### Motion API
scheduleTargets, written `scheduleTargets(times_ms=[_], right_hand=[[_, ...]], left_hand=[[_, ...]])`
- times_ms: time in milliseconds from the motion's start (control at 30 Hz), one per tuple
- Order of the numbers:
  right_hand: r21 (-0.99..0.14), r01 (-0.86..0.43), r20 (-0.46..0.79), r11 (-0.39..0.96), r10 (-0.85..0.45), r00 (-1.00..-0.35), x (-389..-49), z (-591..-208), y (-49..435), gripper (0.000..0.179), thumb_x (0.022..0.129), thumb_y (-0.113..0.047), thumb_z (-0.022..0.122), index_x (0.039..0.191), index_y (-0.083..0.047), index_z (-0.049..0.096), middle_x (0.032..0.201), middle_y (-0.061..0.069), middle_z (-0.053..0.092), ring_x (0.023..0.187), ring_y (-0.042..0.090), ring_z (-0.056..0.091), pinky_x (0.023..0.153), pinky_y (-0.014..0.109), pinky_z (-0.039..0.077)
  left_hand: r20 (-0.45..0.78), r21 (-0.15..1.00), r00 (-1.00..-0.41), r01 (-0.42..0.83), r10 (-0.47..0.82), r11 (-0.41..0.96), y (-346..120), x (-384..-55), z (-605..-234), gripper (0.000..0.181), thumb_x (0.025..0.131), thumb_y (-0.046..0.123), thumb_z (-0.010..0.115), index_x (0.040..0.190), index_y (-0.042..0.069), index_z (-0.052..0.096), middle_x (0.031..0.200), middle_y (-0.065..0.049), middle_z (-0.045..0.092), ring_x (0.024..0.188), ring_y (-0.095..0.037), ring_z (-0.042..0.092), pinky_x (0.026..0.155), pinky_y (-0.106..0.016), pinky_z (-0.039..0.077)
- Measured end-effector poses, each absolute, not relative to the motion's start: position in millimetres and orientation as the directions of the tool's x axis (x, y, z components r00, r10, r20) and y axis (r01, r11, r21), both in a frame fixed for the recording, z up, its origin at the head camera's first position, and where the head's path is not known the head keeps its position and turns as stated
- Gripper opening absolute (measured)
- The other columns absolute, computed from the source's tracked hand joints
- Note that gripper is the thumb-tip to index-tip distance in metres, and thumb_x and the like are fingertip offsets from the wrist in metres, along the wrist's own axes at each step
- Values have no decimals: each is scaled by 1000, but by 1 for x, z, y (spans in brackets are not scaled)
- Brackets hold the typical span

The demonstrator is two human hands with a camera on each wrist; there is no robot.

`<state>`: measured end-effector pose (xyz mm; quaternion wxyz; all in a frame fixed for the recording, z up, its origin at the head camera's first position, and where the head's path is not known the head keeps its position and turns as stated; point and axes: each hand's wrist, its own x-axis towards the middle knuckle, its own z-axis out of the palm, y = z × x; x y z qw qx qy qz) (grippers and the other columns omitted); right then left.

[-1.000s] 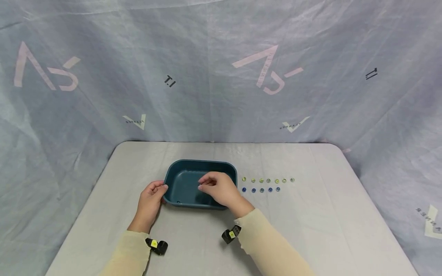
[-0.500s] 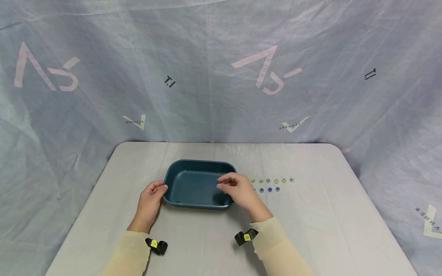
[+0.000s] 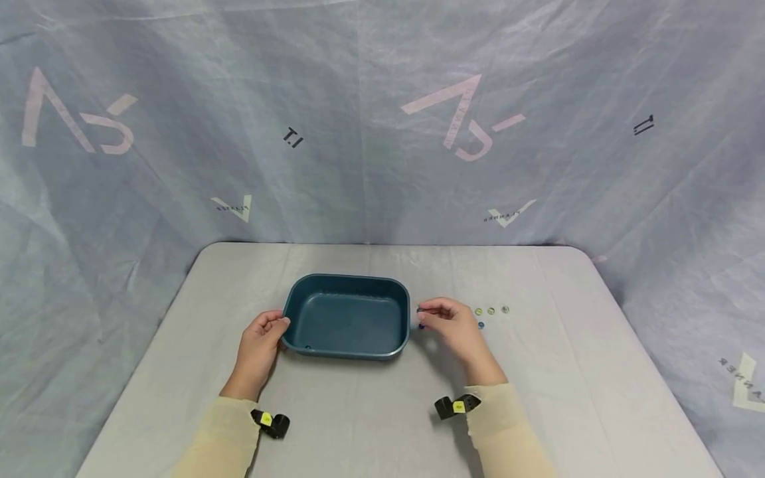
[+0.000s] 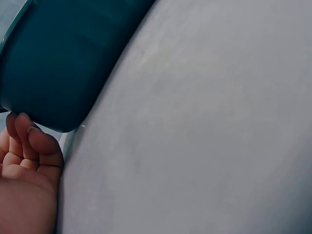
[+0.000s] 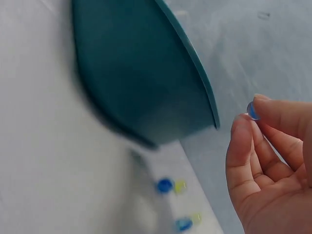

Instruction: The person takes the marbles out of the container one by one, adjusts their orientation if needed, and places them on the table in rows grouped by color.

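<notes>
My left hand (image 3: 255, 350) holds the left end of a dark teal plastic basin (image 3: 346, 324), thumb at the rim and fingers against the outer wall. In the left wrist view its fingertips touch the basin's side. My right hand (image 3: 457, 332) is just past the basin's right end, above the table. Between thumb and fingertip it pinches a small blue glass marble (image 5: 252, 111), clearest in the right wrist view. One small marble (image 3: 308, 347) lies inside the basin at the front left corner. Part of the marble rows is hidden behind my right hand.
Right of my hand, yellowish marbles (image 3: 491, 311) lie in a row, with a blue marble (image 3: 481, 325) in the row nearer me. In the right wrist view, another dark blue marble (image 5: 165, 185) rests beside a yellow one (image 5: 180, 186). A grey cloth hangs behind the table (image 3: 358, 425).
My right hand has moved right, from over the basin to beyond its right end, still pinching the small marble. The left hand and basin have stayed put.
</notes>
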<state>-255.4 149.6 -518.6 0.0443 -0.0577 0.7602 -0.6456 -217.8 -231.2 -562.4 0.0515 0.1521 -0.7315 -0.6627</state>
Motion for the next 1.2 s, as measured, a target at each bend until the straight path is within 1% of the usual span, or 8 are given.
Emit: scheduleTargets(times_ms=[167,333,467,700,867,1000,1100,1200], right_hand=[[-984,-3,-14,176,-95,-995,-253,-522,173,27,94,-7,76,115,8,71,100,14,73,87,22,71,83,42,58],[-980,14,-25,200,-56,-998,-250,-527,194,28,93,-7,76,117,7,71,102,14,73,88,19,71,81,32,58],[-978,32,-43,207,-45,-998,-248,-531,208,30,94,-5,76,119,9,69,105,16,73,88,16,71,80,32,58],[-968,28,-31,250,-9,-999,-246,-528,227,31,95,-6,75,120,10,68,106,20,73,90,23,72,79,31,58],[-960,47,-37,277,41,-998,-245,-528,243,30,95,-8,75,119,9,68,102,16,73,85,16,71,77,31,58],[-959,74,-51,272,93,-994,-242,-531,256,30,95,-7,75,119,8,67,99,9,73,83,11,70,75,29,58],[-958,96,-64,270,125,-990,-239,-534,264,31,95,-7,75,120,9,66,98,7,73,84,10,70,74,27,58],[-957,109,-72,269,145,-987,-238,-538,270,31,95,-6,75,120,9,66,99,10,73,83,11,70,72,26,57]], left_hand=[[-124,986,-948,-151,-293,72,-231,-218,-562,33,103,23,66,124,-2,61,99,-14,65,77,-14,57,69,-25,51],[-124,985,-947,-153,-296,76,-231,-219,-561,33,103,23,66,124,-2,61,98,-14,65,78,-14,57,70,-25,51],[-131,984,-947,-161,-295,81,-232,-219,-562,34,103,24,65,125,-2,61,101,-15,65,81,-15,58,71,-25,51],[-136,983,-942,-168,-305,80,-231,-219,-563,33,102,24,66,124,-1,61,99,-13,65,82,-15,57,71,-24,51],[-137,982,-942,-170,-307,82,-230,-219,-562,32,103,23,65,124,0,61,99,-11,65,83,-15,58,71,-24,51],[-134,982,-942,-168,-307,88,-230,-219,-562,32,103,23,65,124,0,61,100,-12,65,82,-14,58,71,-24,51],[-128,983,-944,-160,-303,86,-230,-219,-562,31,103,22,64,124,-1,61,100,-13,65,80,-14,58,70,-24,51],[-128,984,-945,-159,-300,82,-230,-218,-562,31,103,22,64,125,-1,61,99,-12,65,79,-14,58,70,-25,51]])
